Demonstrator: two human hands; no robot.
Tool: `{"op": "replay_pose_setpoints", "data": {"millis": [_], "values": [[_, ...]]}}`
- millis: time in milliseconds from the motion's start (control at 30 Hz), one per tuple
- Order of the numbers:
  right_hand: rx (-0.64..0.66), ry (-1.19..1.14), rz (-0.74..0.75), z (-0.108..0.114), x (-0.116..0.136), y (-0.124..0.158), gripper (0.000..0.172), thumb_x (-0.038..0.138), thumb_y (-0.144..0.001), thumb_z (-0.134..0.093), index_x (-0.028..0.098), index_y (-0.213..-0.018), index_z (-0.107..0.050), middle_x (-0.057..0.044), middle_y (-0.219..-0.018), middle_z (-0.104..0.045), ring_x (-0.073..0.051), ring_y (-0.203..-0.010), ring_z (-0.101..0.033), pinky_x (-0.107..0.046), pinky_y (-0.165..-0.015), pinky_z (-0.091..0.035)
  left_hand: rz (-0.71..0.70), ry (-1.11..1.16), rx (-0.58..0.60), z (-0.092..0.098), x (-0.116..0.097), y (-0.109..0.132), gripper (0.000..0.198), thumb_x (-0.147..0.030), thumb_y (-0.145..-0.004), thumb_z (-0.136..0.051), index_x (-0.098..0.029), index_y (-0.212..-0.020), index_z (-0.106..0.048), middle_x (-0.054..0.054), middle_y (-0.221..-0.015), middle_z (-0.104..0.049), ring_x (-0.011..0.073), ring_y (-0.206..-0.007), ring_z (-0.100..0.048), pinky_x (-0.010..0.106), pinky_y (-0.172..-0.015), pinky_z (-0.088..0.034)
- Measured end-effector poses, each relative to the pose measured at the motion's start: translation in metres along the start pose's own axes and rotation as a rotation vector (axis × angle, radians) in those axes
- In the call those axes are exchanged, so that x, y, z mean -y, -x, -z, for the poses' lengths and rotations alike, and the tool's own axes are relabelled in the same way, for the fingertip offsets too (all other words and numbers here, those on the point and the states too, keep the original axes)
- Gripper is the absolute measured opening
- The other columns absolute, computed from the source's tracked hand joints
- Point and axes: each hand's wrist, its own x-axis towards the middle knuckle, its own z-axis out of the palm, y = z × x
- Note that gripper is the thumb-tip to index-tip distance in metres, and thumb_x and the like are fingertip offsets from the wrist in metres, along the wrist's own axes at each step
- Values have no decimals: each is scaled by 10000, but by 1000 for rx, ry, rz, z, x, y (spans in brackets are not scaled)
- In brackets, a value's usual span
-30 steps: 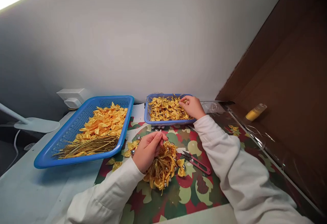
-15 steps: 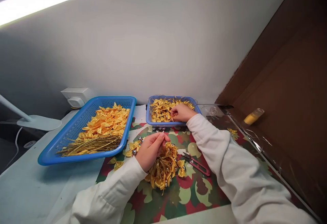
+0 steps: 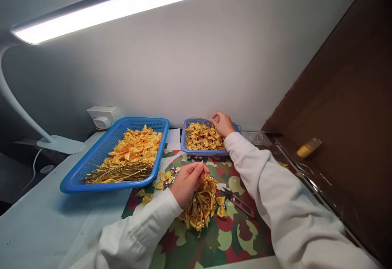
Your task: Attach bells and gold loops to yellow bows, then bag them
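My left hand [image 3: 187,182] is closed on a bunch of yellow ribbon bows with gold cords and small silver bells [image 3: 202,205], held just above the patterned mat [image 3: 232,236]. My right hand [image 3: 223,123] reaches into the small blue basket [image 3: 185,137] at the back. Its fingers are pinched at the far rim, among the bows with cords [image 3: 202,136] that fill the basket. What the pinch holds is too small to make out.
A large blue tray [image 3: 92,158] at left holds loose yellow bows [image 3: 134,146] and a bundle of gold cords [image 3: 119,173]. Red thread snips [image 3: 240,202] lie right of the bunch. Loose bows and bells [image 3: 163,178] dot the mat. A lamp base [image 3: 59,144] stands far left, a brown board [image 3: 346,109] at right.
My right hand has moved from the middle of the small basket to its far rim. The view has tilted up, showing the lamp bar. My left hand still holds the bunch.
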Motion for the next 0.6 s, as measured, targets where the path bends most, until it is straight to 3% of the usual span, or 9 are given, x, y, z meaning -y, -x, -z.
{"op": "replay_pose_setpoints", "data": {"millis": [133, 267, 467, 600], "values": [[106, 121, -109, -8, 3, -6, 206, 327, -654, -756, 204, -781, -649, -59, -765, -666, -188, -713, -587, -262, -622, -394, -4, 0, 0, 0, 2, 0, 517, -650, -617, -643, -136, -650, -594, -76, -486, -358, 38, -399, -202, 213, -395, -90], [142, 185, -112, 1, 6, -3, 110, 258, -682, -716, 200, -631, -638, -55, -733, -675, -182, -714, -598, -255, -616, -382, 13, 28, 0, 1, 5, -2, 554, -679, -591, -646, -132, -659, -593, -73, -498, -383, 33, -397, -206, 210, -400, -91], [168, 186, -19, 14, 2, 13, 136, 297, -770, -642, 177, -708, -646, -44, -740, -666, -160, -713, -588, -249, -623, -398, 49, 74, 27, 1, 13, -2, 584, -706, -564, -653, -136, -661, -571, -88, -471, -358, 31, -383, -188, 213, -401, -77], [218, 152, 26, 7, -1, 15, 215, 325, -864, -591, 143, -973, -631, -65, -991, -643, -179, -884, -609, -336, -776, -497, 65, 79, 35, -3, 14, 1, 601, -722, -548, -651, -140, -672, -564, -95, -461, -344, 32, -376, -186, 216, -407, -73]]}}
